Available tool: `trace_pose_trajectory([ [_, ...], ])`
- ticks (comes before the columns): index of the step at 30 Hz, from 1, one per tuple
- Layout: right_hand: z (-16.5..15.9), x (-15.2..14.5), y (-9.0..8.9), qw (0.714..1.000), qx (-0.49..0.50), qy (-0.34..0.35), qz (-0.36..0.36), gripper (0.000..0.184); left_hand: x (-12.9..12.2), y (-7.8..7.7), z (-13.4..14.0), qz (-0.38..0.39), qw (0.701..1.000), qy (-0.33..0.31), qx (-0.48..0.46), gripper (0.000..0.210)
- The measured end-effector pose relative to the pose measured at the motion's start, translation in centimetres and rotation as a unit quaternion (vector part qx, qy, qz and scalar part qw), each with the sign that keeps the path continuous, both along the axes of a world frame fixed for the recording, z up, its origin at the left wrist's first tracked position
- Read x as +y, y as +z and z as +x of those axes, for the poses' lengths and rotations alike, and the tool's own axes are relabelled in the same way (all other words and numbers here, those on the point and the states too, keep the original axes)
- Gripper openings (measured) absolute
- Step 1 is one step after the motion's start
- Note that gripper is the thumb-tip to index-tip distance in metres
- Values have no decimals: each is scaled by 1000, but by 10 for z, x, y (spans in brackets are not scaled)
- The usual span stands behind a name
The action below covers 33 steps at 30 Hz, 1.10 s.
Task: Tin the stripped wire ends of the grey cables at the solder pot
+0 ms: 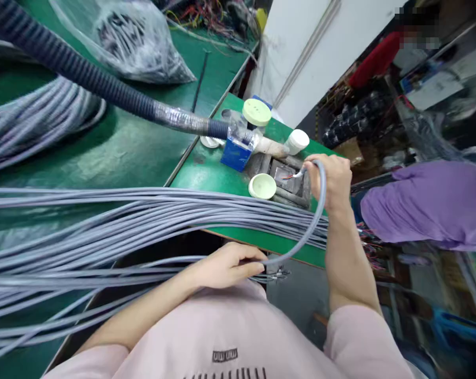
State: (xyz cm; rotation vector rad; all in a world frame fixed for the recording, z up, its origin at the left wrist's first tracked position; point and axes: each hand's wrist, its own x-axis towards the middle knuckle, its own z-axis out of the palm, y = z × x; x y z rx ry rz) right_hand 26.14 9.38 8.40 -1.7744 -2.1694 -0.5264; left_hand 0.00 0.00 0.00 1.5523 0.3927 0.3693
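My right hand (331, 179) pinches a grey cable (320, 210) close to its stripped end. Thin coloured wires (291, 177) stick out of that end, over a small square metal-topped pot (287, 176). From there the cable bends in a loop down to my left hand (233, 265), whose thumb and fingers close around it near my shirt. A thick bundle of similar grey cables (182, 210) lies across the bench between my hands and the pot. A pale green open cup (262, 186) stands just left of the pot.
A ribbed dark hose (115, 89) runs over the green bench (143, 142) to a blue box (236, 154). Near it are a white cup (298, 140) and a green-lidded container (256, 111). A bag of cable pieces (139, 42) lies behind. A person in purple (431, 205) is at right.
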Motion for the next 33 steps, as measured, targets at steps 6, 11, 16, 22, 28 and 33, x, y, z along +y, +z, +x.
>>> trace_pose_trajectory([
  [6,25,16,-9,998,2,-46,-40,29,-2,2,9,31,993,107,26,35],
  [11,28,35,-18,994,-12,-62,-90,30,1,4,14,41,991,129,21,35],
  [16,28,47,-26,990,-29,-77,-114,32,4,2,17,41,988,146,23,37],
  [22,28,57,-38,990,-41,-69,-117,34,7,0,18,42,986,156,26,40],
  [28,32,46,-32,996,-13,-41,-80,34,9,-8,21,-2,988,151,6,38],
  [33,18,-26,-12,989,71,121,39,22,10,-20,32,-143,970,189,-48,39],
])
